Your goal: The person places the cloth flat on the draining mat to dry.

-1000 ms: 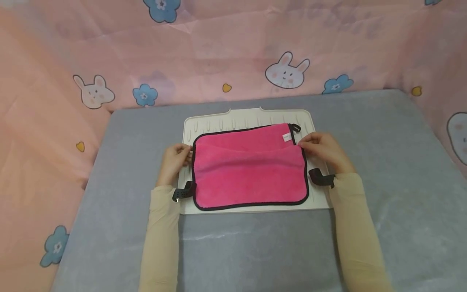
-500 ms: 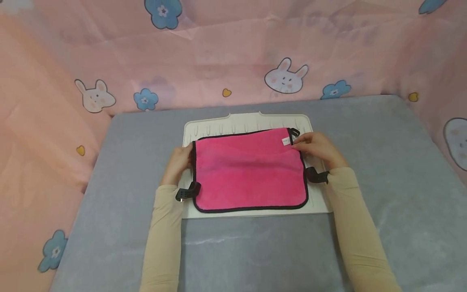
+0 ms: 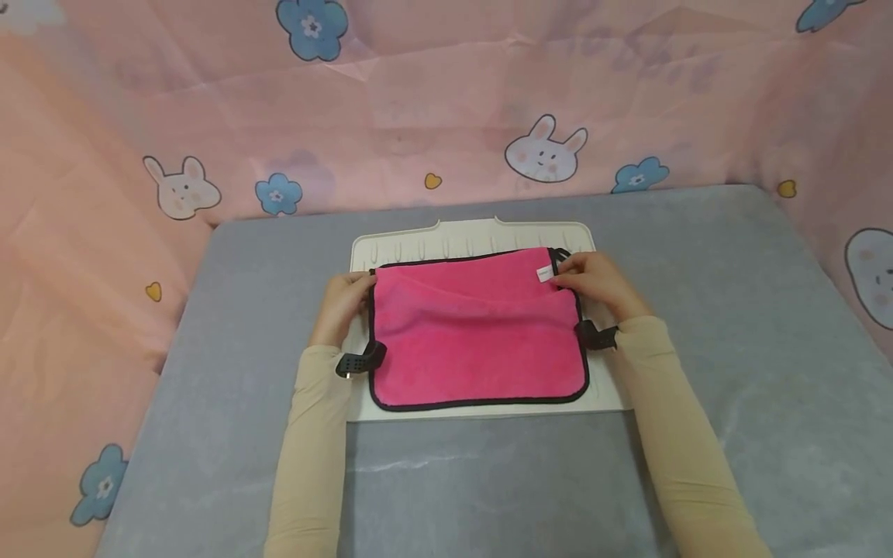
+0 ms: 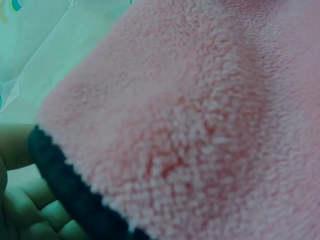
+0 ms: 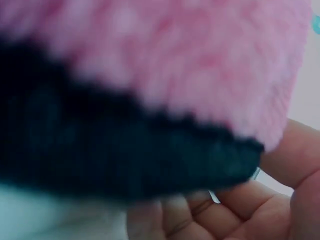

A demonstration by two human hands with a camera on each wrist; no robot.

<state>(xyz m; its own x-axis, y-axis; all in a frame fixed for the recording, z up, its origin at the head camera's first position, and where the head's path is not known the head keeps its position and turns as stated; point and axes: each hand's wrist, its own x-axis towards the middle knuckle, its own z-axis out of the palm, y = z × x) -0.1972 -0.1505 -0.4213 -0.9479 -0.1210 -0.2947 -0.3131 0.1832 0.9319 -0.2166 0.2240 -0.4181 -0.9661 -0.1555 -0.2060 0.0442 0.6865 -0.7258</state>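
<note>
A pink cloth (image 3: 474,356) with black edging lies on a cream ribbed board (image 3: 607,380), its near layer raised in a fold across the middle. At the cloth's left edge my left hand (image 3: 338,306) grips the end of this fold; its fingers partly hide behind the cloth. My right hand (image 3: 603,283) pinches the fold's right end, beside a small white label (image 3: 545,273) and the black loop at the far right corner. In the left wrist view the black edging (image 4: 70,185) sits at the fingertips. In the right wrist view, the thumb and fingers (image 5: 295,155) meet the folded edge.
The board rests on a grey table (image 3: 488,488). Behind and to the sides hangs a pink curtain (image 3: 405,116) printed with rabbits and flowers. Black straps sit at both wrists, overlapping the cloth's side edges in the head view.
The left end of the fold has risen toward the far edge, covering more of the layer behind. My right hand has shifted slightly left. The head view has tilted up a little.
</note>
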